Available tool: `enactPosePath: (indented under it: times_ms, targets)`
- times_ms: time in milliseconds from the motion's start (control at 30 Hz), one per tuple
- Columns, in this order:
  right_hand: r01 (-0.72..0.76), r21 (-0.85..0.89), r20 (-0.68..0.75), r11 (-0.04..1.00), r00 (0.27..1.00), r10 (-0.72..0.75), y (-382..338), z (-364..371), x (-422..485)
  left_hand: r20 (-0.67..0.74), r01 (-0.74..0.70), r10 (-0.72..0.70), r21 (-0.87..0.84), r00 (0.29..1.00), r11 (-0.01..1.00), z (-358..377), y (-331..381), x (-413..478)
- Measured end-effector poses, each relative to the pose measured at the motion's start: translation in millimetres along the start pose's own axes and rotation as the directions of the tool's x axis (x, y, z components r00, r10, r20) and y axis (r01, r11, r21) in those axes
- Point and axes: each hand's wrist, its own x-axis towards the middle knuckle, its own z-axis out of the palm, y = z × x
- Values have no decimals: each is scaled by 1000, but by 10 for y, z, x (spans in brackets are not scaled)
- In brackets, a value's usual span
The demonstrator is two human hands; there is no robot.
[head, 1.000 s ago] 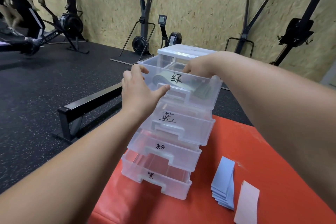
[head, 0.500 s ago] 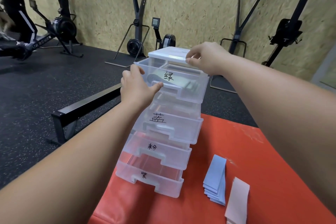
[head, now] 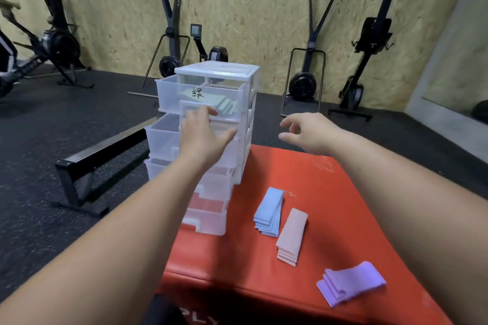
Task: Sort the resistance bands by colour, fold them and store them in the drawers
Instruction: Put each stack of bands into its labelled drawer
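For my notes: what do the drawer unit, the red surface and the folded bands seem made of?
Drawer unit: glossy translucent plastic; green bands show through. Red surface: probably vinyl-covered padding, slight sheen, rounded edge. Blue bands, pink bands, purple bands: thin matte elastic, perhaps latex; they fold flat.

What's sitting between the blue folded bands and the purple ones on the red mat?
The head view shows a stack of folded pink resistance bands lying there.
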Motion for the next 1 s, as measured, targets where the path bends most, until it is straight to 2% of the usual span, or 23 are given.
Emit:
enactPosePath:
  times_ms: [200, 333, 433, 533, 800, 1000]
  targets:
    - [-49, -9, 120, 999, 992, 50, 308, 355, -610, 137, -110, 116, -54, 984, 992, 391, 237, -820]
    - [-103, 37, 169, 994, 981, 95, 523, 754, -853, 311, -117, 143, -100, 940, 988, 697, 182, -1266]
    - [-141, 62, 222, 988, 967, 124, 679, 1104, -958, 447, -88, 82, -8, 891, 996, 947, 9, -1459]
    - [-174, 67, 252, 983, 956, 152, 836, 1449, -955, 526, -25, -13, 65, 851, 998, 1175, -187, -1541]
    - [-218, 107, 290, 970, 940, 179, 1080, 2005, -421, 599, 52, -128, 142, 790, 989, 1749, -518, -1191]
    - [-210, 112, 289, 971, 942, 171, 1153, 2299, 157, 608, 174, -216, 128, 764, 976, 2189, -697, -853]
